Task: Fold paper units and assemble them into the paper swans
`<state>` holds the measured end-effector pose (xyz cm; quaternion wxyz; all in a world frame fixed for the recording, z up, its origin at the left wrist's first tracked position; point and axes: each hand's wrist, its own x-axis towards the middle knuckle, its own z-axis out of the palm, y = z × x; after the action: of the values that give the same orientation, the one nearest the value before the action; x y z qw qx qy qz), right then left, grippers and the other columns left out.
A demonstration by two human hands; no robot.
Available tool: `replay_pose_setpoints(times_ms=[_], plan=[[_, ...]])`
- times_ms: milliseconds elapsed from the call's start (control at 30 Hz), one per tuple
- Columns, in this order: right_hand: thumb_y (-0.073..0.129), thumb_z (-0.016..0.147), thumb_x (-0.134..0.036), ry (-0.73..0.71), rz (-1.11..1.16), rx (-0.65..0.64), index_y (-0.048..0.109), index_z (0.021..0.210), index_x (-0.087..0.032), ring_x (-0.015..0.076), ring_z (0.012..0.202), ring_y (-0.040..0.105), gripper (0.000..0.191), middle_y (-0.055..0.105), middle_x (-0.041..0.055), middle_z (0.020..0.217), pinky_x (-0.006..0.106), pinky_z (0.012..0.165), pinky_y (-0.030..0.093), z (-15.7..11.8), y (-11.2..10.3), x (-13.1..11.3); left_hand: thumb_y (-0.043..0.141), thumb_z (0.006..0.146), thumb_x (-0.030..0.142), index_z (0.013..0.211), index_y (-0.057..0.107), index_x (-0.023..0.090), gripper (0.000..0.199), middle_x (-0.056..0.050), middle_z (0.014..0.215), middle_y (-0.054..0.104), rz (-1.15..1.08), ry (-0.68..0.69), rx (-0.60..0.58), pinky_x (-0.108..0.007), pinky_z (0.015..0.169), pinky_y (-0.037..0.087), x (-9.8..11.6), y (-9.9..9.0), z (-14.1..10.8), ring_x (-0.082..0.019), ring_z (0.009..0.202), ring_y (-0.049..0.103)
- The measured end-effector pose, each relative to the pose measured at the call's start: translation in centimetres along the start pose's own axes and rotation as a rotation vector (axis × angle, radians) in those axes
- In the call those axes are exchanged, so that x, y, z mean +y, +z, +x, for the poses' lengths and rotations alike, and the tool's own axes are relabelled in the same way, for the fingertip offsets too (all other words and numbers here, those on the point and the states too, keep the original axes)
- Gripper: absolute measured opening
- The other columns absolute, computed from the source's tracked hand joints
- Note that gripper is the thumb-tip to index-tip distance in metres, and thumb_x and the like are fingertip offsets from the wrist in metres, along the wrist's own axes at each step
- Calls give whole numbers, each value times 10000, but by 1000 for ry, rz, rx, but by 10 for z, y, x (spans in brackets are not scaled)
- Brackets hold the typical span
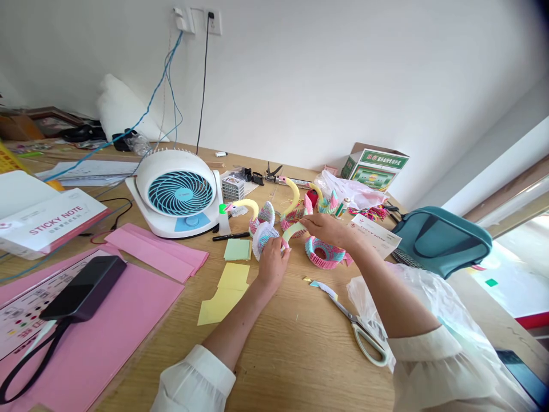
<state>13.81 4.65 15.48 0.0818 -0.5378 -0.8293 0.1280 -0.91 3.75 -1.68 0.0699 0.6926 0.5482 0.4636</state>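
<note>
My left hand [272,264] grips the round body of a folded-paper swan [265,237], made of white and blue modules. My right hand [323,229] pinches a curved pale green paper strip [294,231], whose far end reaches the swan body near my left fingers. Just below my right hand sits a pink-and-blue folded paper ring [323,254]. Beyond my hands stand other paper pieces with yellow curved necks [293,195]. Yellow paper sheets [225,294] and a green note [237,249] lie near my left hand.
A white-and-blue desk fan [178,191] stands behind my hands on the wooden table [291,366]. Scissors [358,326] lie near my right arm. Left are pink paper sheets [154,252] and a black power bank [83,289]; right are a teal bag [441,240] and plastic sheeting [429,320].
</note>
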Motion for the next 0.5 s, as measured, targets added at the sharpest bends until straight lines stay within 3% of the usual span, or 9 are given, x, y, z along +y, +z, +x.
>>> replay_pose_setpoints(times_ms=[133,267,367,500], plan=[[347,997,-302,-24,3,1,504,682,-204,127,605,454,365,484,-32,623,249,604,339,2,0,3,641,867,183,1022,558,189,175,-49,911,622,-25,10,20,-373,838,521,5,-2,1,-218,900,625],[344,1003,-297,-40,-9,-11,524,695,-202,130,609,469,369,490,-30,621,249,602,333,3,0,3,555,945,246,1362,405,171,449,-160,1264,601,-127,96,81,-427,1011,492,13,3,12,-263,1225,572],[348,1008,-274,-52,-34,-23,564,744,-194,133,643,504,349,529,-20,654,244,613,340,4,-1,3,454,984,208,1378,402,167,400,-173,1376,549,-164,154,54,-447,1090,448,17,8,22,-264,1337,502],[362,1014,-276,-82,-70,-44,621,813,-189,141,681,542,339,600,-3,715,243,629,356,7,-2,4,395,978,138,1353,436,196,382,-148,1294,602,-201,139,35,-456,1081,462,19,13,27,-251,1281,552]])
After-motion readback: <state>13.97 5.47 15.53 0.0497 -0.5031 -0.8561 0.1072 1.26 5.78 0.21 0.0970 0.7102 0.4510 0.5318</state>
